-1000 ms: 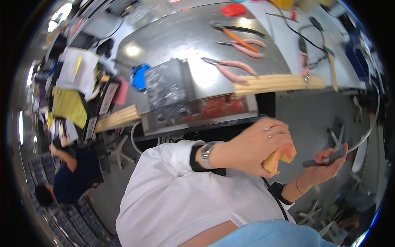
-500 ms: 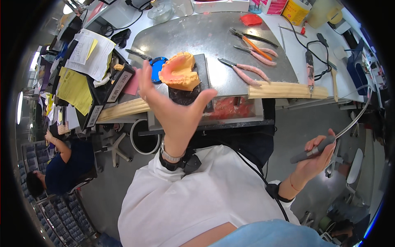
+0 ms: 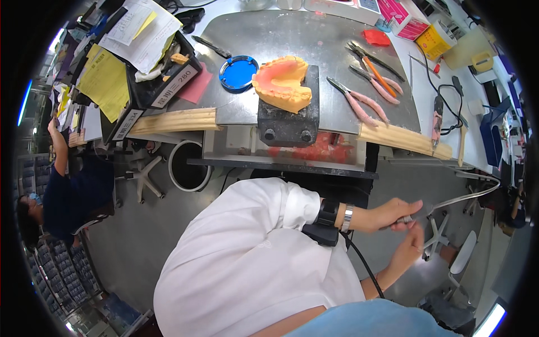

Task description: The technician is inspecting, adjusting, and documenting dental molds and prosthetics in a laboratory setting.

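grey handpiece [image 3: 420, 215]: cylindrical, corded, in the left hand [image 3: 388, 214], fingers wrapped round it. right hand [image 3: 409, 248]: curled just below, its grasp cannot be told. dental model [image 3: 283, 85]: matt yellow, horseshoe-shaped, pink-ridged, on a dark block [image 3: 288, 126], well apart from both hands.

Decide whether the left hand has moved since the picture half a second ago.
Yes: against the black block, the left hand has gone rightward and toward the person's body, to the grey handpiece.
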